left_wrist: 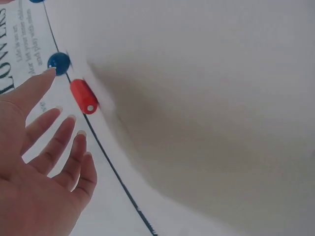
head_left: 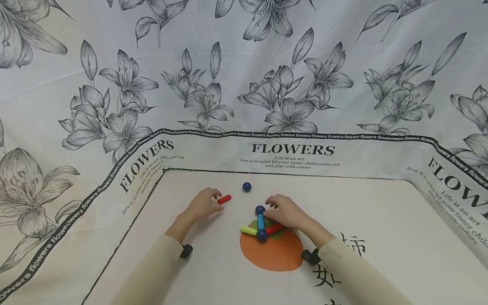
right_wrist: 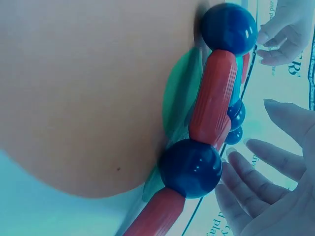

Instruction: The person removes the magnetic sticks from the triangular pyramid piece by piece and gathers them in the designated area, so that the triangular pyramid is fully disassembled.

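In the head view, my left hand has its fingers spread around a red rod. The left wrist view shows that rod just beyond the relaxed fingers, which do not grip it. A loose blue ball lies farther back. My right hand stays loosely open beside a joined piece. That piece has one blue ball, a light blue rod and a nearer blue ball, with a yellow-green rod and a red rod branching off. Right fingertips overlap a blue ball at its edge.
The joined piece sits over an orange persimmon print on the white table cover. Black printed characters lie to the right. A flower-patterned curtain rises behind and at both sides.
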{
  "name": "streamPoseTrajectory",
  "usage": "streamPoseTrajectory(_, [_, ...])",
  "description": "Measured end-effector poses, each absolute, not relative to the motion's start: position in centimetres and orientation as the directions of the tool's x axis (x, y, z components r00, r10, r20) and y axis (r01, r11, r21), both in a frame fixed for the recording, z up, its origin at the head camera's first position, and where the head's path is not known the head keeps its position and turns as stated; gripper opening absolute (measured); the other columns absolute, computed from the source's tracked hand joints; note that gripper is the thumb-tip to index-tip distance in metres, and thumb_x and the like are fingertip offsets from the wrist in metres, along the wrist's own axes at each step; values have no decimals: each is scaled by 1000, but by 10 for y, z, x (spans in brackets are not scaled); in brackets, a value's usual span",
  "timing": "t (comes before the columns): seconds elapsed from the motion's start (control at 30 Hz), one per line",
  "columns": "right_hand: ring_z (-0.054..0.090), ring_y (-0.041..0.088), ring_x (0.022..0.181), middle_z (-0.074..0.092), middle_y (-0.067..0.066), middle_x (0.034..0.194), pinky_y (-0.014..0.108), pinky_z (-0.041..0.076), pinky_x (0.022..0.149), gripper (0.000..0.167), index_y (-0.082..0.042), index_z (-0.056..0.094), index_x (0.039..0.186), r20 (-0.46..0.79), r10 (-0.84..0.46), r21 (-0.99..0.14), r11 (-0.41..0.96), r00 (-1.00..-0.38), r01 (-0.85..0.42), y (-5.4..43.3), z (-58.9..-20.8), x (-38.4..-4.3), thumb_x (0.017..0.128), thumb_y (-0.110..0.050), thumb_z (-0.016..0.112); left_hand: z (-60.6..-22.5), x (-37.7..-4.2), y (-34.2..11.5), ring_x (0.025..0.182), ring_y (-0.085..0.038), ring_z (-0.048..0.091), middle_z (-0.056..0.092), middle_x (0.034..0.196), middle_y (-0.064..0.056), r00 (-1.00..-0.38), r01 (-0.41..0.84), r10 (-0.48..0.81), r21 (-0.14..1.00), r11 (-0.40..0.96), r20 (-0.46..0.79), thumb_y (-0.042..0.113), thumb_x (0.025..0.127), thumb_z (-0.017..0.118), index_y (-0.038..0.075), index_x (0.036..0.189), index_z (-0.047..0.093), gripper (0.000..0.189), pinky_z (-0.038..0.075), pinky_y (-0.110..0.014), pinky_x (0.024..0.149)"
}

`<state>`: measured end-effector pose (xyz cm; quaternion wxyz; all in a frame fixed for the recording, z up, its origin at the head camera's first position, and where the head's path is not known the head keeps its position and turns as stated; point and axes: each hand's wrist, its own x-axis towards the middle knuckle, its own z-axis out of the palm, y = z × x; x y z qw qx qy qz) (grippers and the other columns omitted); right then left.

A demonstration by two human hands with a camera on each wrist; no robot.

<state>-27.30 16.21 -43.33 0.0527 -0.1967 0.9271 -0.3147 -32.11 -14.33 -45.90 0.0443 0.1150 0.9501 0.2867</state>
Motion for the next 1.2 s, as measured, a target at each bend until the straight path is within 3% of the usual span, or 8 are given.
streamPoseTrajectory(0.17, [62,31,106,66,13,112,47,55,91,34,0,69,121,38,-434,-587,720,-900,-372,166,-430,-263,95,-21,73,-454,-306,-136,107,-25,58,65,120,-8,-939,278,344,576,769,-6,25,90,81,8,127,65,44,52,-43,94])
streamPoseTrajectory(0.43, [59,23,96,65,7,104,38,54,84,35,-2,70,120,36,-502,-608,676,-864,-417,167,-435,-252,93,-23,77,-456,-285,-121,107,-24,60,67,117,-7,-866,380,498,596,708,-40,25,90,81,7,126,67,43,54,-39,92])
streamPoseTrajectory(0.77, [63,29,98,67,8,103,47,56,90,34,-1,70,119,42,-595,-642,599,-802,-478,163,-443,-245,92,-21,78,-464,-274,-102,104,-16,58,66,110,5,-791,417,604,638,648,-96,25,90,81,11,123,70,37,52,-30,90])
streamPoseTrajectory(0.93, [60,25,100,67,4,105,37,56,87,31,-4,72,120,42,-621,-632,590,-782,-502,162,-448,-243,94,-21,76,-467,-271,-96,99,-18,59,66,103,9,-773,414,627,670,617,-99,26,91,80,15,118,73,30,52,-25,82])
streamPoseTrajectory(1.2, [56,22,93,60,-9,92,27,49,76,22,-15,78,113,15,-639,-621,597,-769,-508,158,-452,-244,93,-24,77,-469,-272,-91,90,-13,58,66,94,9,-775,404,625,684,607,-97,23,92,79,15,110,76,19,51,-22,79])
